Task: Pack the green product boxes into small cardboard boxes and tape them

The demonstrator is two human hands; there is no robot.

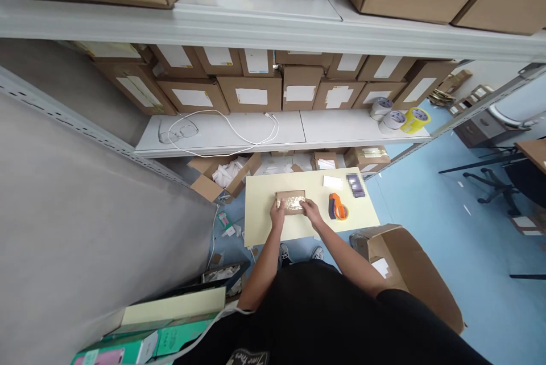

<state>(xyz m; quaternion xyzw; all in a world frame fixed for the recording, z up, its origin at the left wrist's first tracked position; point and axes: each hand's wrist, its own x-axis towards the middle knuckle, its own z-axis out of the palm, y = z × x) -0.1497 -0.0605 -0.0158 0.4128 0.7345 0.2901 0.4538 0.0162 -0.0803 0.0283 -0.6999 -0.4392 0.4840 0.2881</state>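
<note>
A small brown cardboard box [292, 195] sits over the pale yellow table [260, 223], and shiny clear tape or plastic wrap shows across its top. My left hand [277, 215] grips its left side, with the thumb on top. On the opposite side, my right hand [311, 211] holds the box by its right edge. Right of that hand lies an orange tape dispenser [336, 204] with a roll of tape in it. A white card or label stack [332, 182] lies farther back, beside a blurred purple item [356, 185].
Shelving [341, 126] with several labelled cartons rises behind the table, holding tape rolls [392, 120], eyeglasses [179, 131] and a white cable [232, 126]. An open carton [209, 183] stands at left, and a large open box [426, 274] stands at right. A grey wall [106, 200] bounds the left.
</note>
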